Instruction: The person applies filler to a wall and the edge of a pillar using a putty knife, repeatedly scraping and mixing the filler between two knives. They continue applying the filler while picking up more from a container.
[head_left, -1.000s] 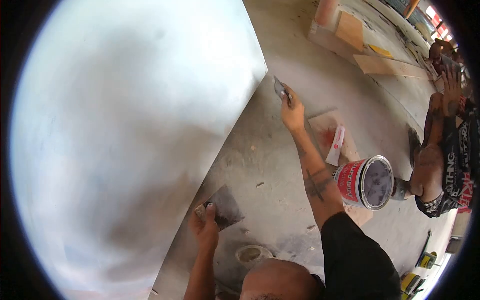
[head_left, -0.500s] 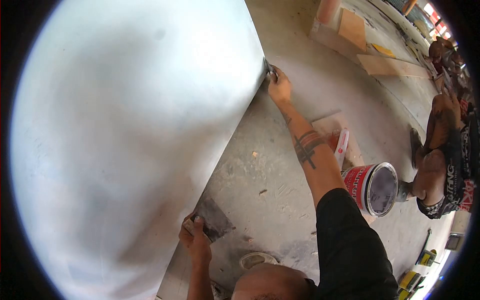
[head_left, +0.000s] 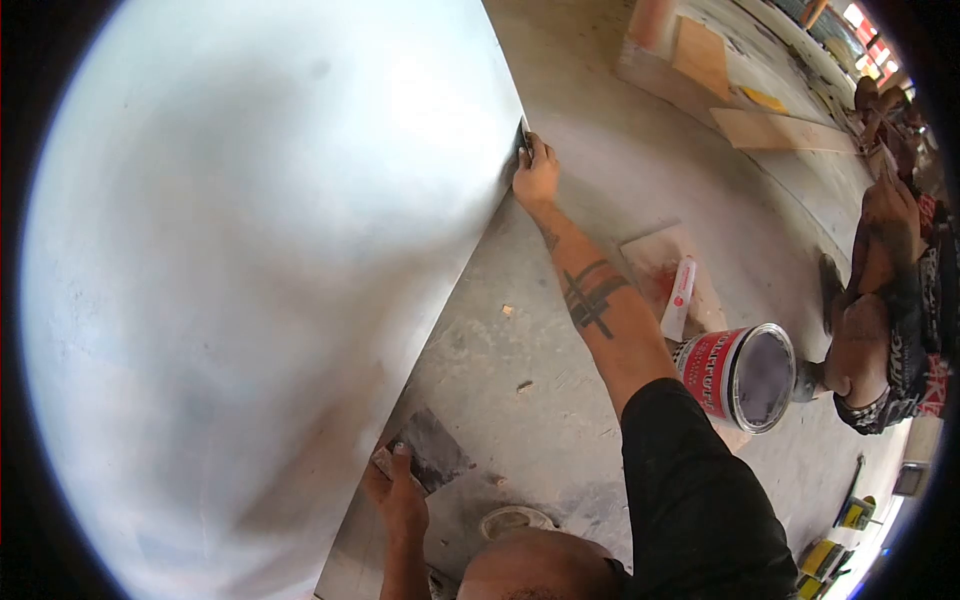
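A large pale, smooth panel fills the left side. At its upper right corner my right hand grips a small dark scraper, whose blade touches the panel's edge. Lower down, beside the panel's lower right edge, my left hand holds a flat plate smeared with dark grey paste. An open can with a red and white label stands right of my right arm, with greyish paste inside. Near it a white and red tube lies on a board.
Another person sits at the right edge, in dark patterned clothes. Wooden boards and a yellow piece lie at the upper right. Yellow and black tools are at the lower right. A round lid-like object is at the bottom.
My right hand has shifted slightly left and down along the panel's corner with the scraper. My left hand and the plate have moved slightly down.
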